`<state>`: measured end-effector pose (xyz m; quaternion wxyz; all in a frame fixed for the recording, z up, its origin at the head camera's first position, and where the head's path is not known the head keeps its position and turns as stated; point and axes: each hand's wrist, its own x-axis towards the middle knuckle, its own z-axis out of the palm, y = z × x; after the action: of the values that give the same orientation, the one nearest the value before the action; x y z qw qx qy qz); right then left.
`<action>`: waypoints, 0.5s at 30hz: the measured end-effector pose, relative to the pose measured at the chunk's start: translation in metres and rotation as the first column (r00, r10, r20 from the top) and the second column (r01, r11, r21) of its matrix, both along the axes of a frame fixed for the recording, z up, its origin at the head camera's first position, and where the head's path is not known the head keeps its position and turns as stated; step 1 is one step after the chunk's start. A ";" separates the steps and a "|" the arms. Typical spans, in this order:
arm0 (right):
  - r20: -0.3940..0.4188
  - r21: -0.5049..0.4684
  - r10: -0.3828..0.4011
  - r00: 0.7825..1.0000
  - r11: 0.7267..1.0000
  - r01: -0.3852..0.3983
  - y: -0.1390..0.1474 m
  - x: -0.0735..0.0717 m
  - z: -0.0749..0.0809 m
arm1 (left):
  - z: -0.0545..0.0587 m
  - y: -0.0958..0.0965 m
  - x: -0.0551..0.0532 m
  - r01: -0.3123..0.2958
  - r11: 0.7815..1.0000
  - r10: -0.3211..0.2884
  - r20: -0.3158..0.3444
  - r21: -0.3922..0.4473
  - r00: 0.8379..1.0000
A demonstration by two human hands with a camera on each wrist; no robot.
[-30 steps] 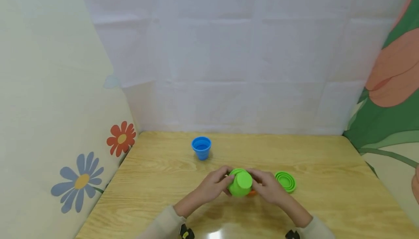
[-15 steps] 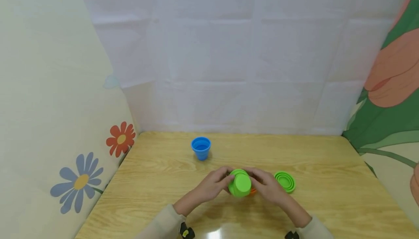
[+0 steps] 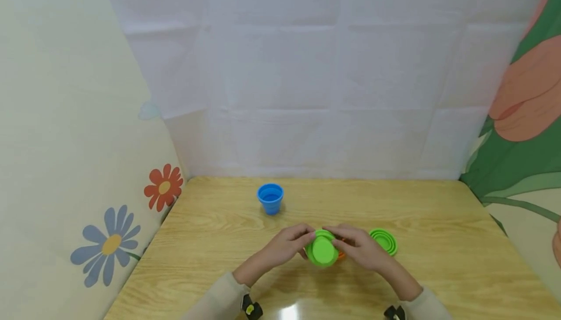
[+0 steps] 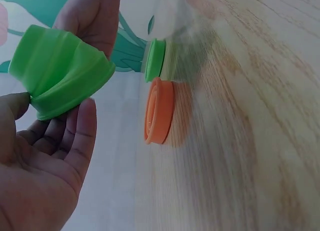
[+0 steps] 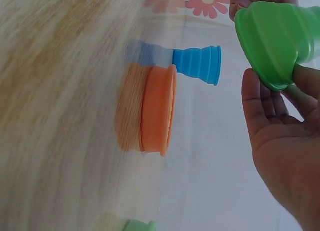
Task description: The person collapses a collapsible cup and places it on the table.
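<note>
Both hands hold a green collapsible cup [image 3: 323,252] above the table, its base tipped toward the head camera. In the left wrist view its ribbed wall is skewed, with one side folded in near the rim. My left hand [image 3: 282,249] pinches the rim side between thumb and fingers. On the opposite side, my right hand [image 3: 361,249] grips the cup, thumb pressed against its wall. Below it, an orange collapsed cup [image 4: 161,111] lies on the table, mostly hidden by the hands in the head view.
A blue collapsible cup [image 3: 270,198] stands extended toward the back of the wooden table [image 3: 210,242]. Right of my right hand lies a flattened green cup [image 3: 383,242]. White cloth [image 3: 280,91] hangs behind the table.
The held green cup has tipped so that its base faces the head camera more squarely, and it looks shorter. The hands have shifted only slightly; the blue and flattened green cups stay put.
</note>
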<state>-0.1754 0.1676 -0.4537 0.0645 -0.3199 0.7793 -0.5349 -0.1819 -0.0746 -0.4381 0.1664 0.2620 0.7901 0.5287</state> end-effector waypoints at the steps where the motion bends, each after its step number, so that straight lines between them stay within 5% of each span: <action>1: -0.020 0.005 -0.010 1.000 1.000 0.010 0.000 0.000 0.000 | -0.001 0.000 0.000 0.008 1.000 -0.008 0.002 0.008 1.000; 5: -0.008 -0.027 -0.029 1.000 0.999 0.029 -0.002 -0.002 -0.001 | 0.000 -0.001 -0.001 0.007 0.999 -0.007 0.004 0.035 1.000; 11: 0.191 -0.065 0.032 0.981 0.998 -0.020 0.004 -0.005 -0.001 | 0.000 -0.001 -0.002 -0.011 0.996 0.008 0.031 0.089 0.999; 15: 0.186 -0.022 0.051 0.981 0.999 -0.048 0.006 -0.005 0.001 | -0.001 0.000 -0.001 -0.021 0.995 0.013 0.092 0.094 0.996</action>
<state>-0.1803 0.1732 -0.4525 0.1477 -0.2882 0.7569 -0.5677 -0.1833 -0.0742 -0.4392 0.1852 0.2384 0.7577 0.5786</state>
